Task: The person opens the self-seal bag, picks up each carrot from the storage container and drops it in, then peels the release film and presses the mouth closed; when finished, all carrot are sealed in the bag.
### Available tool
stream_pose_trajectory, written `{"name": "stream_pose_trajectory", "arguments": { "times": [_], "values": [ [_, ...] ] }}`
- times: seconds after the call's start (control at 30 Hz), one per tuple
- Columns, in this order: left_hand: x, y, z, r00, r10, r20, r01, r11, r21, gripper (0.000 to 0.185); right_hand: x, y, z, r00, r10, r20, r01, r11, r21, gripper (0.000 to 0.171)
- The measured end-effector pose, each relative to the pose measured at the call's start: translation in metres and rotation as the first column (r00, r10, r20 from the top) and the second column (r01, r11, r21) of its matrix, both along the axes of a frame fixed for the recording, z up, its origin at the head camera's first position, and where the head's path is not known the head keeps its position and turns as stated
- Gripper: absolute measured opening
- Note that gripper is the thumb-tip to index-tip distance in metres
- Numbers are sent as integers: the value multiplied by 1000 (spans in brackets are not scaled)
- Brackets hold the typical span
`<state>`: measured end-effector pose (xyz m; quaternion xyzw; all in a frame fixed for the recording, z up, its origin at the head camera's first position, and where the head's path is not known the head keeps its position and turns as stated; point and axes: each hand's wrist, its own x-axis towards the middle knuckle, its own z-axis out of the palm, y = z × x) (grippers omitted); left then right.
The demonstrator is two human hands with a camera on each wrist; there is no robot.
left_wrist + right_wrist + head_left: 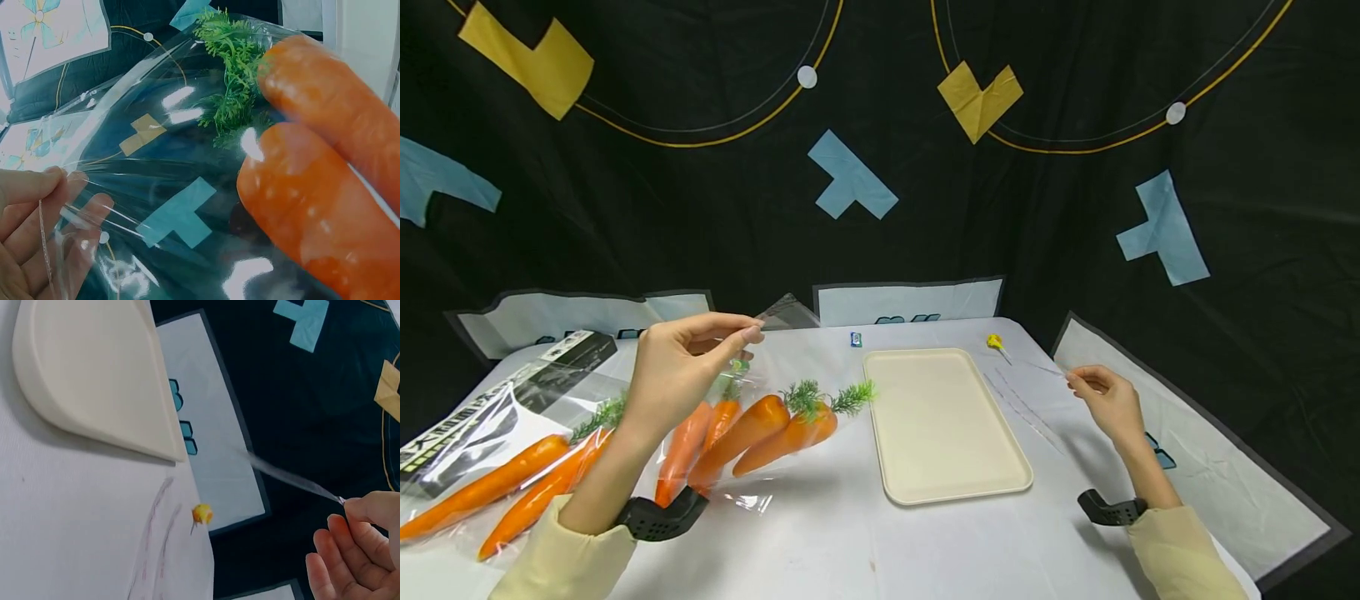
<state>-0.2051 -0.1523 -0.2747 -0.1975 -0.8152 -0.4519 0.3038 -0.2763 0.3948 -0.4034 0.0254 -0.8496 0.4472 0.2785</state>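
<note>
At the far left of the white-clothed table (850, 533), a second printed plastic bag of orange carrots (490, 467) lies flat, near the table's left edge. Just right of it the left hand (681, 367) is raised, thumb and forefinger closed in a pinch on the top edge of a clear plastic bag of orange carrots with green tops (752, 425). The bag hangs below and to the right of the fingers (37, 206), its carrots slanting with leafy ends up and right, toward the empty cream rectangular tray (943, 425). The tray lies just beside those tops, long axis running away from the person, so the left hand is far nearer the bag. Beyond the tray a small yellow object (995, 342) sits near the table's far edge. On the right, the right hand (1105, 400) pinches a thin clear plastic strip (294, 478), other fingers loosely curled, well apart from the bag, with bare cloth between tray and hand.
</note>
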Motion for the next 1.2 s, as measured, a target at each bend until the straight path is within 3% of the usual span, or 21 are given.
{"name": "stream_pose_trajectory", "arguments": {
  "times": [0.13, 0.33, 0.67, 1.0, 1.2],
  "values": [
    [-1, 1, -2, 1000, 0, -4, 0, 1000, -3, 17, 19, -15, 19, 998, -64, 23, 63, 997, 36, 26],
    [-1, 1, -4, 1000, -19, 2, 19, 1000, 10, 17, 23, -15, 18, 992, -115, 59, 114, 993, 24, 25],
    [-1, 3, -4, 1000, -28, 13, 28, 999, 19, 19, 35, -18, 14, 987, -75, 139, 46, 979, 200, 31],
    [-2, 3, -5, 1000, -15, 24, 14, 1000, 17, 18, 44, -27, 10, 983, 49, 178, -72, 989, 126, 22],
    [-3, 3, -5, 1000, -10, 20, 10, 1000, 14, 15, 45, -31, 9, 986, 76, 150, -102, 979, 177, 15]
  ]
}}
